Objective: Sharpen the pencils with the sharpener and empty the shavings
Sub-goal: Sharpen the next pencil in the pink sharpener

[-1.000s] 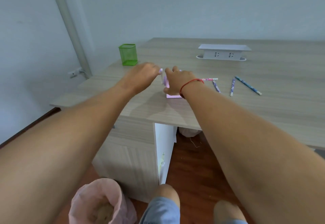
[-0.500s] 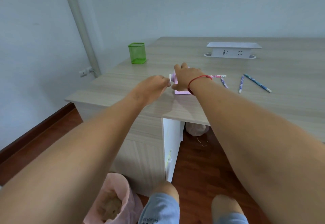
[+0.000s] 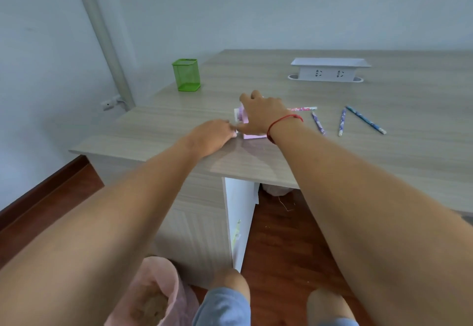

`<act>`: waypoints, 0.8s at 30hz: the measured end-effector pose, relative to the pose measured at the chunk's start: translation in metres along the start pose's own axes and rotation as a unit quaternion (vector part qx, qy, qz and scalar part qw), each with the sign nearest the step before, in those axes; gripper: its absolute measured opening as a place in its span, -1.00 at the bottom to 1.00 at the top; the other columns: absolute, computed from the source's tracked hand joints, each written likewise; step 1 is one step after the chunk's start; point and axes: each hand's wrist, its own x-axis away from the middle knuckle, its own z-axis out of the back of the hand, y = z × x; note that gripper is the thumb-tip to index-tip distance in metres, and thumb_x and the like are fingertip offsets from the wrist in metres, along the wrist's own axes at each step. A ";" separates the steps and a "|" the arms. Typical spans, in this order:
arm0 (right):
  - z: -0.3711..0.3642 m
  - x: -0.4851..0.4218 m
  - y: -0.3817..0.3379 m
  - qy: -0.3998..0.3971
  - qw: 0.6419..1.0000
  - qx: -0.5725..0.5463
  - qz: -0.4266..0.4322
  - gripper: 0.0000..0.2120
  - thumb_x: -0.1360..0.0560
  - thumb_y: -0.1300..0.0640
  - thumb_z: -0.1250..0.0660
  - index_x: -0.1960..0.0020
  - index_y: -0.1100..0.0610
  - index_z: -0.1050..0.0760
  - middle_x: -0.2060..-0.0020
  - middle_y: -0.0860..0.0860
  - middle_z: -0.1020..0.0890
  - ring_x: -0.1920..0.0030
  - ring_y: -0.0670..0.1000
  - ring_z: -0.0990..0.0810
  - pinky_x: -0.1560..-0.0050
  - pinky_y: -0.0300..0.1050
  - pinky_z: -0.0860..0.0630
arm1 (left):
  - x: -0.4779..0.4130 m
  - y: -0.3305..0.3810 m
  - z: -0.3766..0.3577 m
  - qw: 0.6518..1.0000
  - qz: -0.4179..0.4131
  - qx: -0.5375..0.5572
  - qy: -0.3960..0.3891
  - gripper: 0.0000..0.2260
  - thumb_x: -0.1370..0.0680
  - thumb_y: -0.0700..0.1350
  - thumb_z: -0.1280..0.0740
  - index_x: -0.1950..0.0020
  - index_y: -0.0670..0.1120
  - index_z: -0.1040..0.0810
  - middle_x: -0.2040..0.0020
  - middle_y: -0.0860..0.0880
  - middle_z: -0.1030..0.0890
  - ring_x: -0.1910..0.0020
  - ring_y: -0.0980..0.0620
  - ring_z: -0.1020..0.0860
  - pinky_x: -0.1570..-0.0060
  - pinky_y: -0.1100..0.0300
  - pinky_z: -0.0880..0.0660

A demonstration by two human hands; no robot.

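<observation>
Right grip [image 3: 261, 113] clasps the pink sharpener [image 3: 242, 117]; left grip [image 3: 212, 134] pinches its crank [image 3: 235, 132].

no legible text, prints on pencils [image 3: 318, 123] too small to read

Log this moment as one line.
right hand grips pink plastic sharpener | left hand at its left side, grip unclear | four patterned pencils lie on wooden desk

Pink sharpener [image 3: 242, 117]; four pencils [image 3: 342, 121] alongside
</observation>
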 end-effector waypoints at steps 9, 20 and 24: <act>-0.002 -0.004 0.001 0.007 1.000 0.012 -0.006 -0.54 -0.49 -0.05 -0.25 -0.33 0.08 -0.30 -0.26 0.08 -0.42 -0.22 0.17 -0.52 -0.11 -0.01 -0.39 | -0.036 -0.031 0.038 0.998 -0.006 -0.052 0.044 -0.82 -0.55 -0.25 -0.20 0.02 -0.18 -0.60 0.06 -0.23 -0.61 0.08 -0.25 -0.59 0.24 0.06 -0.46; -0.002 -0.001 0.000 0.002 1.000 0.031 -0.004 -0.45 -0.49 -0.07 -0.29 -0.40 0.09 -0.24 -0.28 0.11 -0.39 -0.23 0.19 -0.52 -0.15 0.00 -0.41 | -0.017 -0.022 0.052 0.990 0.001 -0.020 0.138 -0.76 -0.63 -0.19 -0.15 0.14 -0.26 -0.51 0.18 -0.31 -0.58 0.18 -0.29 -0.56 0.30 -0.02 -0.39; 0.000 -0.009 0.000 -0.029 0.999 0.011 -0.026 -0.41 -0.48 -0.08 -0.30 -0.41 0.10 -0.21 -0.28 0.13 -0.40 -0.25 0.22 -0.51 -0.17 0.03 -0.41 | -0.006 -0.021 0.067 0.987 -0.050 -0.035 0.151 -0.81 -0.61 -0.23 -0.17 0.14 -0.25 -0.50 0.20 -0.26 -0.56 0.20 -0.26 -0.55 0.28 -0.07 -0.45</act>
